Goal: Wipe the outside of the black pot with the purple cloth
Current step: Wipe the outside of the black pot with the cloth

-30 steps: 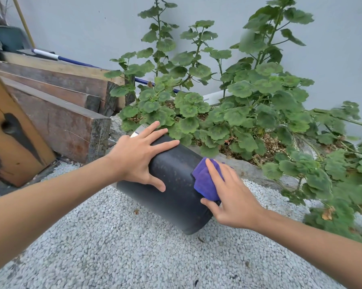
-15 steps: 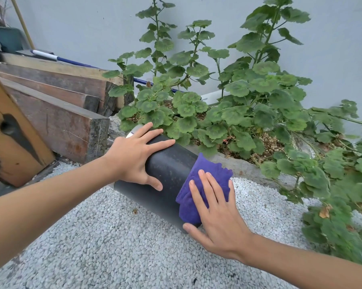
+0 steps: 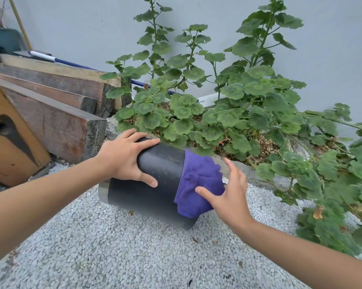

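Since a moment ago my right hand (image 3: 230,195) has slid off the top of the purple cloth (image 3: 198,184) toward the pot's end, and the cloth now lies spread wider over the wall. My thumb pins the cloth's lower part while the other fingers are splayed apart and lifted, so I am pressing it, not gripping it. The black pot (image 3: 155,184) lies on its side on the white gravel (image 3: 134,257), just in front of the leafy plant (image 3: 238,113), its pale rim pointing left. My left hand (image 3: 128,157) rests flat on the upper wall near that rim, fingers spread, steadying it. I judge the risk is twofold: with only a thumb on it, the cloth could slip off the curved end onto the gravel, and a hard push could roll the pot under my open palm.
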`<move>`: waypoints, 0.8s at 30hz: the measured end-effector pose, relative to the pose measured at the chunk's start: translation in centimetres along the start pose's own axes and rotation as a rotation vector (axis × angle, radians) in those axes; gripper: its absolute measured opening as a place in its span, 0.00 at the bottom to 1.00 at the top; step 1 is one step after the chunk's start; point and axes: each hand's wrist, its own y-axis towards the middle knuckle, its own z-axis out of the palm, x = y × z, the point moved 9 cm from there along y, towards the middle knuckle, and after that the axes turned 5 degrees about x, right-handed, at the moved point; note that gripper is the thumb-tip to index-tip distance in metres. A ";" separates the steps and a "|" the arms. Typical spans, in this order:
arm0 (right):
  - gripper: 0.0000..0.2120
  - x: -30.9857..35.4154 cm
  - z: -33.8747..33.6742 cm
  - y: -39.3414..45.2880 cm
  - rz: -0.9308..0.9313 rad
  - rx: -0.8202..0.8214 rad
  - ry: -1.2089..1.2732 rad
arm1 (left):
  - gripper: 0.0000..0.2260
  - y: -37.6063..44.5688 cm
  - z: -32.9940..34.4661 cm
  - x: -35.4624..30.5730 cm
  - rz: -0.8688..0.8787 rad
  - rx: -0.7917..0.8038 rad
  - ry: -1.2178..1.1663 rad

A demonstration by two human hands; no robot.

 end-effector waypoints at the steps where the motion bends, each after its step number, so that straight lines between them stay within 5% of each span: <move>1: 0.38 -0.6 0.4 0.5 0.091 0.064 0.060 | 0.59 -0.2 0.2 0.2 -0.016 0.002 -0.007; 4: 0.11 -1.5 1.9 1.2 0.219 0.195 0.165 | 0.60 -0.4 0.4 0.4 -0.043 0.004 -0.023; 10: 0.05 -1.8 1.2 1.3 0.211 0.123 0.258 | 0.62 -0.3 -1.3 -0.3 -0.060 0.024 -0.048; 16: 0.20 -0.4 -0.3 2.3 0.225 0.145 0.178 | 0.57 0.7 -3.5 -0.4 -0.144 0.053 -0.065; 21: 0.14 -2.1 0.3 1.7 0.259 0.210 0.031 | 0.52 0.6 -1.4 -1.8 -0.026 0.068 -0.044; 24: 0.32 -1.0 0.1 2.4 0.170 0.237 -0.031 | 0.41 0.2 -2.1 -1.8 0.130 -0.040 -0.216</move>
